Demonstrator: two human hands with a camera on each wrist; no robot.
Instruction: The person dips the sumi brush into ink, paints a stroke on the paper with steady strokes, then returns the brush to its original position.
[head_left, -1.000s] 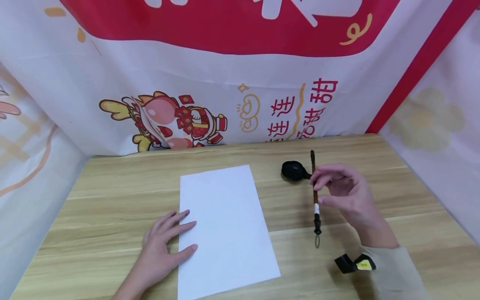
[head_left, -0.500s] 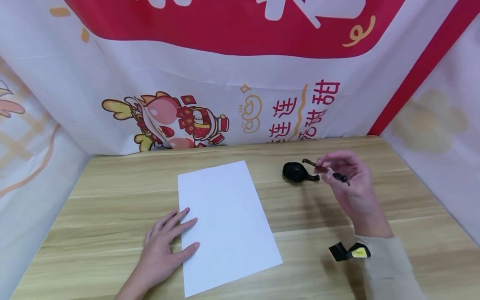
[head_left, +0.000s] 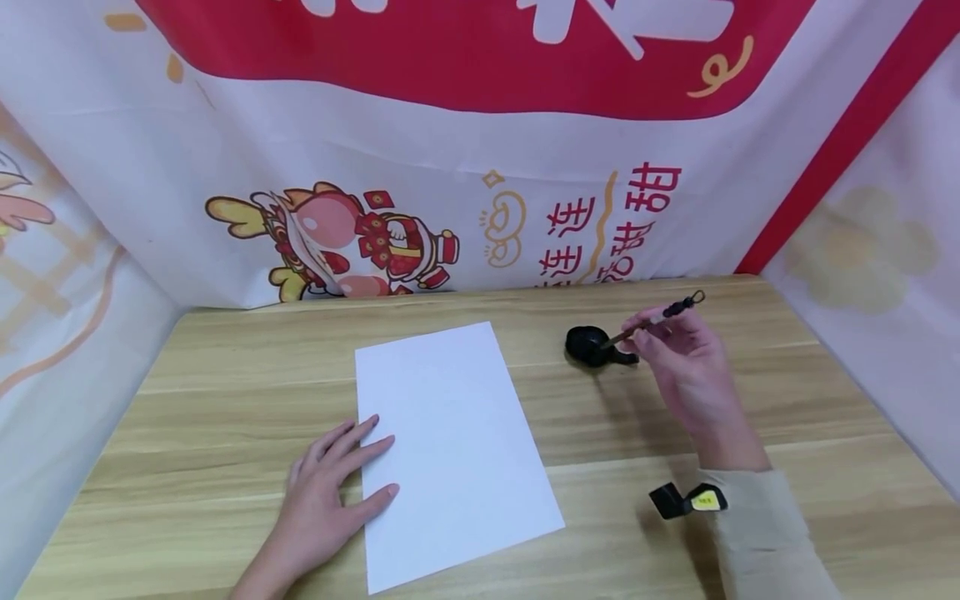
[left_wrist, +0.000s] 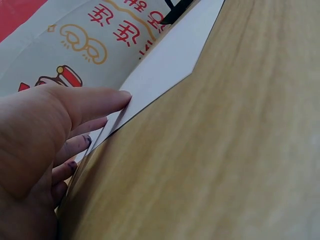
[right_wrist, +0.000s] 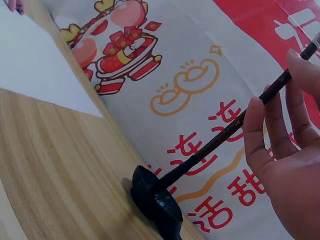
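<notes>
My right hand [head_left: 686,367] pinches a writing brush [right_wrist: 225,131] by its dark handle, with the hanging loop tilted up and away to the right. The brush's tip is down inside a small black ink dish [head_left: 587,344] with a short handle, seen close up in the right wrist view. My left hand [head_left: 326,492] lies with spread, straight fingers on the left edge of a blank white sheet of paper [head_left: 453,454]. In the left wrist view its thumb and fingers [left_wrist: 102,101] touch the paper, and some fingertips bear dark smudges.
The wooden table [head_left: 225,392] carries everything. A printed cloth [head_left: 420,137] hangs along its back edge, and more cloth stands at both sides. A black strap mount [head_left: 678,500] with a yellow label sits at the right sleeve [head_left: 765,533].
The brush has been turned in my right hand, from loop toward me to loop up, and its tip has gone into the ink dish. My left hand stays in place; the paper shifted slightly earlier.
</notes>
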